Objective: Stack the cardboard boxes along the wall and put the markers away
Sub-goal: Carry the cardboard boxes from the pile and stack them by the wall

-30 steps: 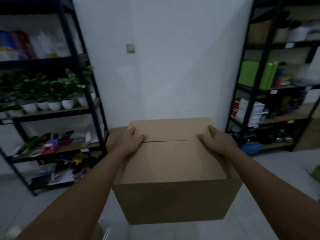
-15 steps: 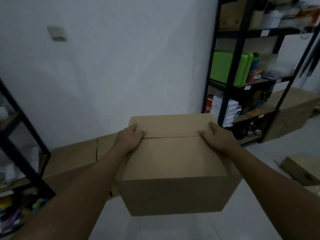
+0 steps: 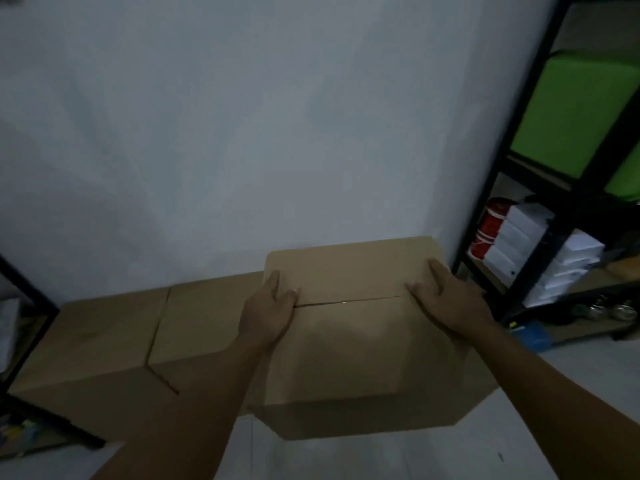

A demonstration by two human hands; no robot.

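Observation:
I carry a closed brown cardboard box [image 3: 349, 355] in front of me, above the floor. My left hand [image 3: 268, 311] presses flat on its top at the left end of the flap seam. My right hand [image 3: 450, 299] presses on the top at the right end of that seam. Each hand's thumb side wraps the box edge. A larger, lower cardboard box [image 3: 104, 337] rests on the floor against the white wall [image 3: 242, 133], to the left of the carried box and partly behind it. No markers are visible.
A black metal shelf unit [image 3: 540, 143] stands at the right with green bins [image 3: 575, 112], white boxes [image 3: 519, 244] and a red item. Another black shelf frame [image 3: 20, 296] shows at the left edge. The pale floor [image 3: 346, 455] lies below the carried box.
The view has swung right and down and closer to the wall. The left plant shelf has left view, and the low box against the wall has come into full view. My hands keep their hold.

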